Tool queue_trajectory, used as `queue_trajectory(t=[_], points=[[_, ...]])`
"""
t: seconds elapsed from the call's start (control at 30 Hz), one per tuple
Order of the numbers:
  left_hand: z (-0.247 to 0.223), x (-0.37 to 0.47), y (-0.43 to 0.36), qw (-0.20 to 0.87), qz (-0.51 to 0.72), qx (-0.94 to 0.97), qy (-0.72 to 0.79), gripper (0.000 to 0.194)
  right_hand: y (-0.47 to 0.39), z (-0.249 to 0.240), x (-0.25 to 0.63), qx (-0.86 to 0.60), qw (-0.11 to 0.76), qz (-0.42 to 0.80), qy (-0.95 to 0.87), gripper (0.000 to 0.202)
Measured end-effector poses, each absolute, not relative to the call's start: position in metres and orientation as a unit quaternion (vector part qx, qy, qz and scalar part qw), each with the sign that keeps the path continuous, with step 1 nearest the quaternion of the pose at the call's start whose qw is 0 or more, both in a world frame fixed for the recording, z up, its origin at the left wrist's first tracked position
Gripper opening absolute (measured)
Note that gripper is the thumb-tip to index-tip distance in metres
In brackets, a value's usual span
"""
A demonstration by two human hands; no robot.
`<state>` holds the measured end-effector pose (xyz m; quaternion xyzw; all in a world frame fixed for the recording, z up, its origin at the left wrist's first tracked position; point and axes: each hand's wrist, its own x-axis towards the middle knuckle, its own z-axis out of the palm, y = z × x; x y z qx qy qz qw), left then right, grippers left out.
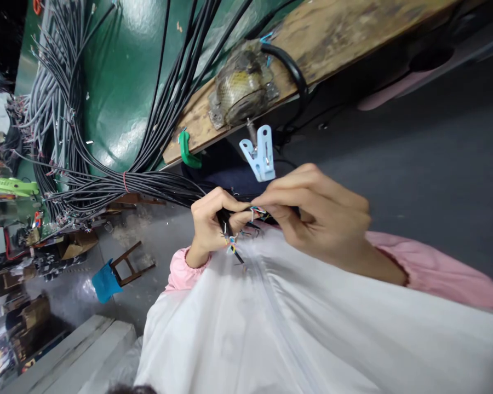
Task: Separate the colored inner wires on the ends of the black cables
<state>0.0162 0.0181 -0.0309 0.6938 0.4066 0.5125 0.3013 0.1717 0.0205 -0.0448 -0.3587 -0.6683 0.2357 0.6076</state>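
left hand [217,214]: curled round black multi-core cables [223,220]
right hand [322,216]: fingertips pinched on coloured wires [256,210], between both hands
progress: wires already exposed at these ends; handling seems unfinished

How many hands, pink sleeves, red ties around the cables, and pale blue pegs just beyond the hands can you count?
Left hand and right hand: 2
Left sleeve and right sleeve: 2
Red tie: 1
Peg: 1
Total: 6

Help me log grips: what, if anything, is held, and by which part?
The left hand holds black cables near their stripped ends; the right hand appears to pinch thin coloured wires there.
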Motion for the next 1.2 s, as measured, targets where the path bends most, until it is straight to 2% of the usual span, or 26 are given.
queue_trajectory(t=[0.2, 0.37, 0.5, 0.73, 0.97, 1.1, 1.2], points=[[-0.034, 0.022, 0.015, 0.287, 0.525, 0.680, 0.425, 0.031, 0.022, -0.051, 0.180, -0.386, 0.554, 0.343, -0.653, 0.021], [-0.034, 0.028, 0.016, 0.254, 0.553, 0.668, 0.429, 0.029, 0.041, -0.050, 0.191, -0.446, 0.502, 0.520, -0.528, 0.042], [-0.034, 0.036, 0.020, 0.214, 0.587, 0.644, 0.441, 0.032, 0.066, -0.039, 0.178, -0.375, 0.463, 0.687, -0.414, 0.065], [-0.038, 0.055, 0.027, 0.144, 0.631, 0.609, 0.459, 0.027, 0.082, -0.029, 0.160, -0.300, 0.429, 0.812, -0.259, 0.058], [-0.044, 0.063, 0.031, 0.054, 0.623, 0.615, 0.480, 0.035, 0.078, -0.033, 0.160, -0.255, 0.409, 0.841, -0.245, 0.057], [-0.046, 0.061, 0.030, 0.065, 0.615, 0.626, 0.476, 0.032, 0.077, -0.041, 0.161, -0.250, 0.398, 0.838, -0.277, 0.058], [-0.049, 0.056, 0.026, 0.093, 0.615, 0.628, 0.468, 0.032, 0.075, -0.050, 0.165, -0.332, 0.447, 0.731, -0.395, 0.064]])
